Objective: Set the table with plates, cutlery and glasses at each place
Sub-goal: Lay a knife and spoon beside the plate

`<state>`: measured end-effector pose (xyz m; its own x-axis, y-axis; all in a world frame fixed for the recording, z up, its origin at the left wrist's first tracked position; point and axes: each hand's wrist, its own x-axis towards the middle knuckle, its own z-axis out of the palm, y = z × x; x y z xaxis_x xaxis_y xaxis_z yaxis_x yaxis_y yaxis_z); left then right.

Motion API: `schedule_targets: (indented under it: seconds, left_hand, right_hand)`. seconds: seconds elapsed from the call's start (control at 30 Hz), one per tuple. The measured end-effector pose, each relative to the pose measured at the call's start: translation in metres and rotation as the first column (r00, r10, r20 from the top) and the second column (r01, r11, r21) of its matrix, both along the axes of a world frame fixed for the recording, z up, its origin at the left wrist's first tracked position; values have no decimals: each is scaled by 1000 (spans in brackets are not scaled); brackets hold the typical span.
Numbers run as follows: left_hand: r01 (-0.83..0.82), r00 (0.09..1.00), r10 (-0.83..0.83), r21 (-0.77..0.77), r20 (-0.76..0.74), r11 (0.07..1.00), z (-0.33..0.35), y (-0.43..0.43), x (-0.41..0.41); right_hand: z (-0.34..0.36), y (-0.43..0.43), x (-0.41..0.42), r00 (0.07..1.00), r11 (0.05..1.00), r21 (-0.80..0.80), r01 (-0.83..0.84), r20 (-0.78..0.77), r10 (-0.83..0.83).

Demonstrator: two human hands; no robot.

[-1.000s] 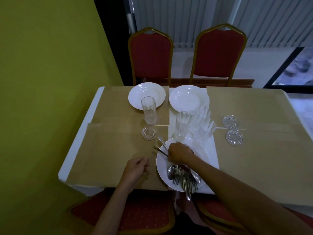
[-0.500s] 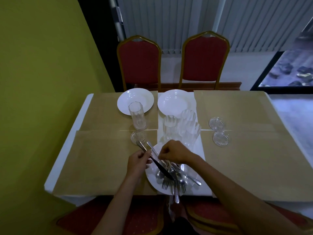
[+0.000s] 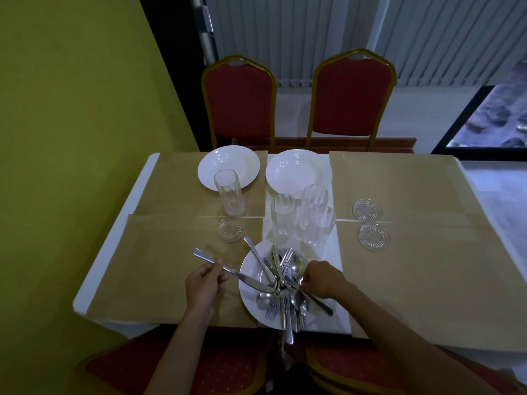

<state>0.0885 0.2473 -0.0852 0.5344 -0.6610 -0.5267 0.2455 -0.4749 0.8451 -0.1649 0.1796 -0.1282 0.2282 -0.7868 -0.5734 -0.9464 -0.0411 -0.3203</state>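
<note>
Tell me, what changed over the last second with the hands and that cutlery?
The left hand, empty on the brown mat before, took a silver table knife and drew it leftward off the white plate of piled cutlery. The right hand stayed in the pile. Far plates, glasses and coasters stayed put.

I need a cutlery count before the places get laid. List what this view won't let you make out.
- Head view: the heaped steel cutlery on the near white plate overlaps, so no count.
- The right hand hides whichever piece it grips.
- The three clustered clear glasses overlap; their bases are unclear.
</note>
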Motion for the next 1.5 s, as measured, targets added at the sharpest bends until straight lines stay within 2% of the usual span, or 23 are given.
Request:
schedule_targets:
  seconds: [0.3, 0.6, 0.83, 1.23, 1.5]
  left_hand:
    - [56, 998, -56, 22, 36, 998, -5, 16, -11]
    - [78, 997, -78, 35, -6, 996, -12, 23, -25]
    - [82, 997, -83, 8, 13, 997, -9, 21, -25]
    - [59, 998, -59, 25, -8, 998, -17, 13, -8]
    - [73, 996, -76, -49, -52, 996, -13, 3, 9]
  right_hand:
    - [-7, -2, -2, 999, 1000, 28, 1, 48, -2]
    - [-3, 2, 12, 987, 986, -49, 156, 55, -154]
    - [-1, -7, 10, 963, 969, 3, 248, 105, -247]
    - [5, -8, 5, 955, 968, -61, 243, 193, -227]
    - [16, -17, 12, 966, 967, -121, 224, 155, -205]
